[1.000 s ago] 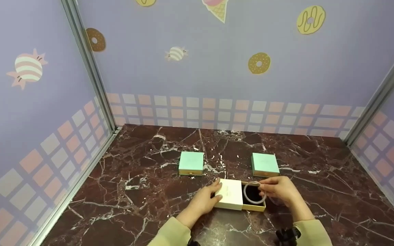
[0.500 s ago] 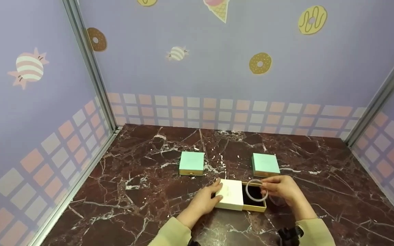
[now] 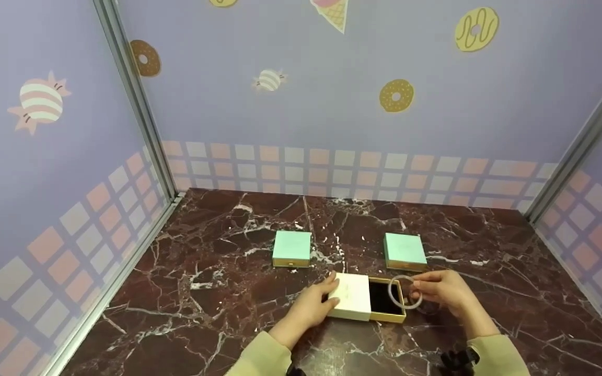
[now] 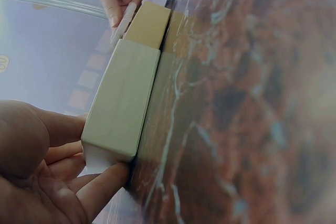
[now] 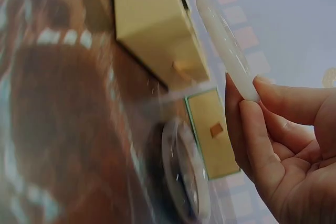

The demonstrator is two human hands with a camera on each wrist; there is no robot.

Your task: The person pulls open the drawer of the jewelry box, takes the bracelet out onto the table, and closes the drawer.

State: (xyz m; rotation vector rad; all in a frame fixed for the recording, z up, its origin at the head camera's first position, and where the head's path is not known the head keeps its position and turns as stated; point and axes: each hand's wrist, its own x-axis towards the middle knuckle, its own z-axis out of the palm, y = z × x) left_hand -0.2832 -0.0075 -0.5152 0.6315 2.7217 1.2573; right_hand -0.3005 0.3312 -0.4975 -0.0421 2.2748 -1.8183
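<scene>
The left hand (image 3: 307, 309) grips the closed end of a white box (image 3: 352, 296), thumb and fingers on opposite sides in the left wrist view. From the box's right side a gold-edged drawer (image 3: 389, 316) with a dark inside sticks out. Pinched between the right hand's (image 3: 450, 292) thumb and fingertips is a pale bangle (image 3: 391, 295), upright and over the drawer's right edge in the head view. The right wrist view shows that bangle (image 5: 228, 51) edge-on and, below it, a clear ring (image 5: 201, 182) on the table beside the drawer front (image 5: 163, 51).
Two mint-green boxes with gold fronts stand farther back on the dark marbled table (image 3: 201, 324), one at the left (image 3: 292, 245) and one at the right (image 3: 404, 248), behind the right hand. Patterned walls (image 3: 353, 120) with metal corner posts enclose the table.
The right hand has moved right with the bangle, from above the drawer's dark inside to its right edge. The left hand and the white box have stayed in place.
</scene>
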